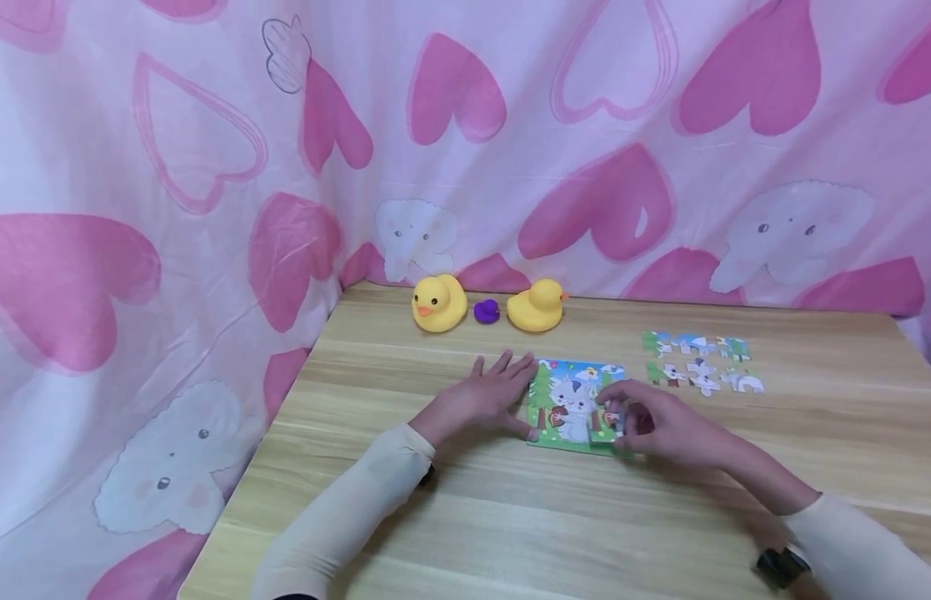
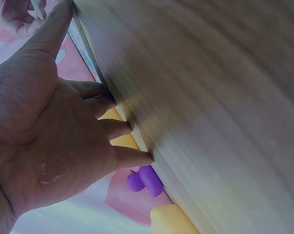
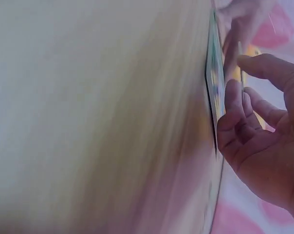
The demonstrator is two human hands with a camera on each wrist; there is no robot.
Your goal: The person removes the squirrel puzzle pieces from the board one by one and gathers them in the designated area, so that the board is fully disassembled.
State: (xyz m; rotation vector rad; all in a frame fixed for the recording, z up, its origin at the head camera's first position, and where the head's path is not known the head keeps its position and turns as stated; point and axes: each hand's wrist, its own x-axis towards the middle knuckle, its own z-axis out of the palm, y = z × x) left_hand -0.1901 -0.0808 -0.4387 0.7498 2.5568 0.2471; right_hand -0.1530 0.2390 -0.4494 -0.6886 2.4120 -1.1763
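A square jigsaw puzzle (image 1: 572, 400) with a white cartoon animal under a blue sky lies on the wooden table. My left hand (image 1: 480, 404) has its fingers spread, with fingertips and thumb right at the puzzle's left edge. Over the puzzle's lower right part, my right hand (image 1: 668, 423) pinches a jigsaw piece (image 1: 602, 427). Seen edge-on in the right wrist view, the thin piece (image 3: 242, 80) stands between thumb and fingers, close over the puzzle. The right hand hides the puzzle's right side in the head view.
Several loose jigsaw pieces (image 1: 703, 377) lie in two rows to the right of the puzzle. Along the table's back edge sit two yellow rubber ducks (image 1: 439, 304) with a small purple duck (image 1: 487, 312) between them. A pink heart-patterned curtain (image 1: 465, 183) hangs behind.
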